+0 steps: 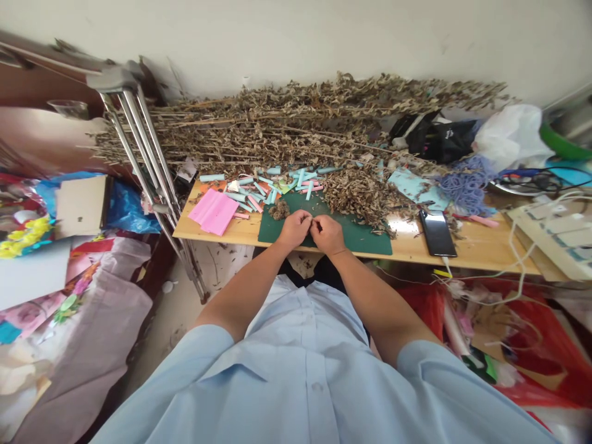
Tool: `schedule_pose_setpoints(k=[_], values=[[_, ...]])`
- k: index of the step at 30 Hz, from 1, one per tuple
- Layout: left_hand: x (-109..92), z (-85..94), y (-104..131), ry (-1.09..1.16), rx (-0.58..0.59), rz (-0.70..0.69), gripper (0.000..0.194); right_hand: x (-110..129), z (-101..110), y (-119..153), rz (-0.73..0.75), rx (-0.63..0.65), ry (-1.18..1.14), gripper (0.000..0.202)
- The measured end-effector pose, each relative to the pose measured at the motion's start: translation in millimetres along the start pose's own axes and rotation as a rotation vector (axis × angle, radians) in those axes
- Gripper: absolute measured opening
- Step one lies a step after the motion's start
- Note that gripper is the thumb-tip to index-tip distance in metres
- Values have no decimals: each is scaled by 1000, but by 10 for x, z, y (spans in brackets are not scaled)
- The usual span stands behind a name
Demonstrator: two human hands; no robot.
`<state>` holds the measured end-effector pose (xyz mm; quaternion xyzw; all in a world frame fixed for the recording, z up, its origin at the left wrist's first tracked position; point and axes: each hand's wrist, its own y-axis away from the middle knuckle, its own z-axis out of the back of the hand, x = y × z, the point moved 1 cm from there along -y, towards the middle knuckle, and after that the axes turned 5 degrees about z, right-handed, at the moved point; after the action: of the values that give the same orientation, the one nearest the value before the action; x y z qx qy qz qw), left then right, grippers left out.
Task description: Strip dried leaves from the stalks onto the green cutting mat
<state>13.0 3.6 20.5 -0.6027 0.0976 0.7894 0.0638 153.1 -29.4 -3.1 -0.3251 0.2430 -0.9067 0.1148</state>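
Observation:
My left hand [296,229] and my right hand [326,234] meet fingertip to fingertip above a green cutting mat [365,242]. Both are closed in a pinch; whatever lies between the fingers is too small or hidden to name. Just beyond my left hand sits a small clump of crumbled dried leaves [279,210]. A larger heap of dried leaves [356,196] covers the mat's far right part. Several blue and pink paper rolls [250,196] lie scattered behind and to the left. Pink paper sheets [213,211] rest left of the mat.
Long dried leafy stalks [277,126] are piled along the wall. Metal crutches [148,148] lean at the table's left end. A black phone [437,233] with a cable, purple cord [467,180], blue paper [419,188] and a power strip [555,231] occupy the right side.

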Motion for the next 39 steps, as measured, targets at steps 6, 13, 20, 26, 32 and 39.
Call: schedule_pose_setpoints(k=[6, 13, 20, 26, 32, 39], values=[[34, 9, -46, 291, 111, 116, 12, -24, 70, -58, -117, -33, -260, 15], [74, 18, -59, 432, 91, 180, 20, -88, 66, -83, -251, -56, -405, 18], [132, 2, -61, 394, 86, 105, 37, -65, 81, -79, -212, -48, -392, 19], [149, -11, -66, 308, 117, 32, 32, -54, 82, -62, -103, -53, -317, 19], [95, 6, -37, 209, 104, 6, 28, -77, 61, -34, -14, -111, -224, 18], [130, 10, -49, 232, 46, 31, 28, -37, 113, -39, 140, -96, -325, 24]])
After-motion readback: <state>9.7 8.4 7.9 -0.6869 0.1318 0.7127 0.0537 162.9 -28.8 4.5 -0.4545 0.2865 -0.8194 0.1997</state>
